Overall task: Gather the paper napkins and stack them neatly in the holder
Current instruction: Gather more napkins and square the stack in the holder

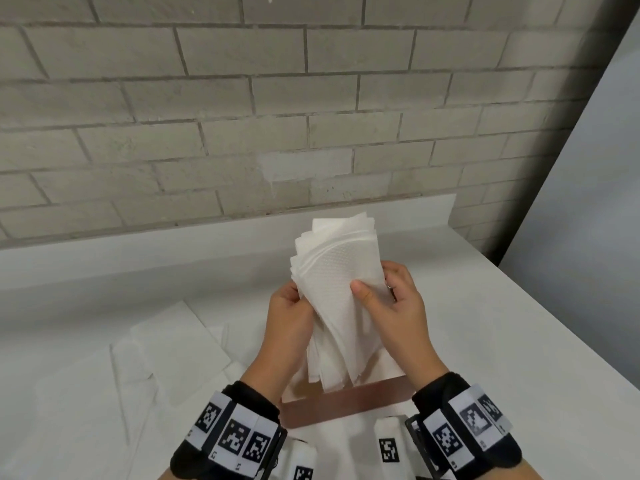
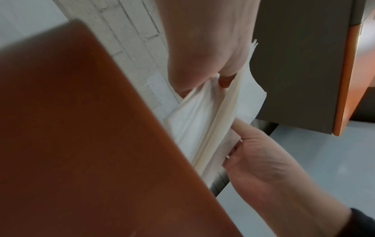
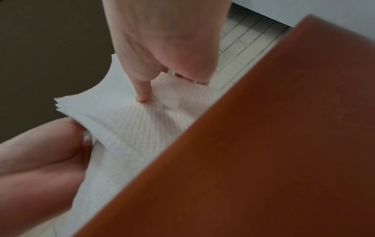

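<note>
Above the brown holder (image 1: 346,405), both hands gripping napkin stack (image 1: 337,289), no legible writing

only square black-and-white coded markers on the wristbands (image 1: 239,436); no words legible.

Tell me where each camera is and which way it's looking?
Head: worn on the head, looking down at both hands, left hand and right hand, gripping a fanned napkin stack above the brown holder.
Left wrist: on the left wrist, looking along that hand at the napkins; the right hand shows too.
Right wrist: on the right wrist, looking along its fingers at the napkins; the left hand shows too.
Shared: all three see the stack and holder.
</note>
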